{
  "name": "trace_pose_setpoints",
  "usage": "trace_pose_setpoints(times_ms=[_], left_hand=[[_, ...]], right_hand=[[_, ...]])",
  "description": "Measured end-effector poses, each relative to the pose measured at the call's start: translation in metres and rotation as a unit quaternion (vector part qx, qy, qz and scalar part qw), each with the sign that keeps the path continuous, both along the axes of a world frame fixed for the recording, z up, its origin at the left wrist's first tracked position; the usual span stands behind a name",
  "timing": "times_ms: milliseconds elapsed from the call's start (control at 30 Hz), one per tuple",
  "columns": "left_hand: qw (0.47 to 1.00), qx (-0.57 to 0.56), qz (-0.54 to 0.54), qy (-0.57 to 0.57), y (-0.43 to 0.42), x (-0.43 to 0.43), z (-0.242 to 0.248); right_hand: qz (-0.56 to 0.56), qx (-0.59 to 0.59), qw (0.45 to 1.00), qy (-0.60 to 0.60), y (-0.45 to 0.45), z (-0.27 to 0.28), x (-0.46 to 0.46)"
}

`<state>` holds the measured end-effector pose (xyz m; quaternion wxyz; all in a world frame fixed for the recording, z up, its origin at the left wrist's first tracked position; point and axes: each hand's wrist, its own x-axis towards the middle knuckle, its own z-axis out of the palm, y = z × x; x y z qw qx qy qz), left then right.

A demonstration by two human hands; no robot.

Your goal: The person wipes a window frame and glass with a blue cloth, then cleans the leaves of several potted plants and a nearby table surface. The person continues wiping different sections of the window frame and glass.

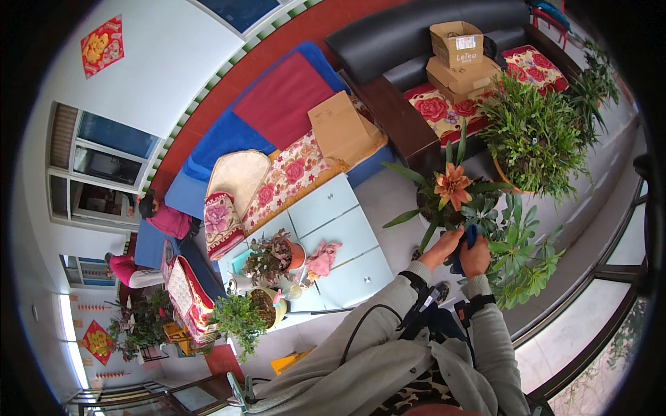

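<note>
Both of my hands are close together among the foliage in front of me. My right hand [474, 258] is closed around a small blue item [471, 235], possibly a cloth; its shape is mostly hidden by my fingers. Beside it, my left hand [442, 248] has its fingertips bent at the dark green leaves and the blue item; what they pinch is hidden. A potted umbrella plant [512, 234] spreads to the right of my hands. Just beyond them stands a potted bromeliad with an orange flower head [453, 186].
A white-topped table [338, 281] at left bears potted plants, a spray bottle [289, 287] and a pink cloth [323, 258]. A large bushy potted plant [536, 135] stands far right. Cardboard boxes [460, 78] rest on a black sofa [385, 44]. Two people [169, 221] are at far left.
</note>
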<state>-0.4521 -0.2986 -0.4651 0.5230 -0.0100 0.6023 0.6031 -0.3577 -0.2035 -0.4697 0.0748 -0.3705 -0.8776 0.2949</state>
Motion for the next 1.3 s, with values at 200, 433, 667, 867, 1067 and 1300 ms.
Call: trace_pose_setpoints(times_ms=[200,433,667,867,1067,1300], left_hand=[[0.985,-0.079,0.065,0.137,0.005,0.004,-0.007],[0.999,-0.047,0.010,0.025,-0.033,-0.020,-0.014],[0.994,-0.099,-0.021,-0.043,-0.033,-0.007,-0.009],[0.990,-0.033,-0.018,-0.135,-0.029,-0.004,-0.004],[0.981,-0.008,0.004,-0.193,-0.019,0.000,0.005],[0.986,-0.028,0.071,-0.146,-0.015,0.001,0.007]], right_hand=[[0.093,-0.091,0.984,0.120,-0.013,0.025,-0.003],[0.068,0.005,0.992,0.108,0.013,0.033,0.036],[-0.006,-0.032,0.999,-0.012,0.018,0.042,0.042],[0.027,-0.003,1.000,0.000,0.005,0.027,0.036],[0.005,-0.051,0.999,-0.004,-0.030,0.030,0.019],[0.106,-0.085,0.979,0.153,-0.035,0.051,0.019]])
